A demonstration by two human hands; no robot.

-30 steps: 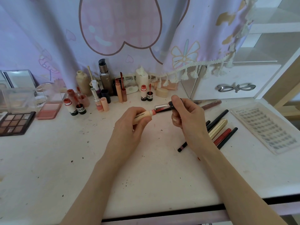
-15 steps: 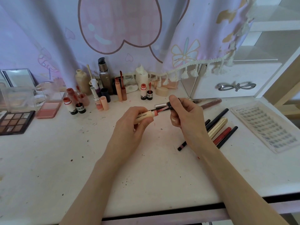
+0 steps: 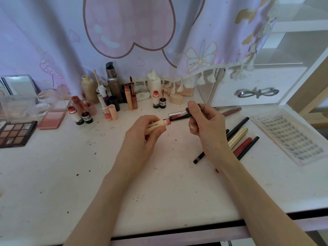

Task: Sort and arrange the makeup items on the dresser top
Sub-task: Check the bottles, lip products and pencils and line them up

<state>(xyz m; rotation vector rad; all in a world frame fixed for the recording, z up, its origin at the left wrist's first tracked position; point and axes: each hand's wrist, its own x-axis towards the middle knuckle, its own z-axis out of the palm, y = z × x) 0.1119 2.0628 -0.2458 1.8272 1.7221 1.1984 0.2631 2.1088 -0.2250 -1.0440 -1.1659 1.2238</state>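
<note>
My left hand (image 3: 142,137) grips a cream lip-gloss tube (image 3: 156,125) with black lettering, its open pink neck pointing right. My right hand (image 3: 204,126) pinches the dark cap of the applicator wand (image 3: 179,116), whose red-smeared stem lies level just right of the tube's mouth; I cannot tell whether the tip is inside. Both are held above the middle of the white dresser top (image 3: 159,183). Several pencils and a gold tube (image 3: 238,137) lie on the top under my right wrist.
Bottles, lip tubes and caps (image 3: 113,102) crowd the back edge under a lilac curtain. An eyeshadow palette (image 3: 16,133) and a pink blush compact (image 3: 52,119) sit far left. A false-lash tray (image 3: 291,137) lies far right, beside a white drawer unit (image 3: 257,91).
The tube and wand have stayed together at the tube's mouth, with the wand shifted only slightly. Both hands keep their grips.
</note>
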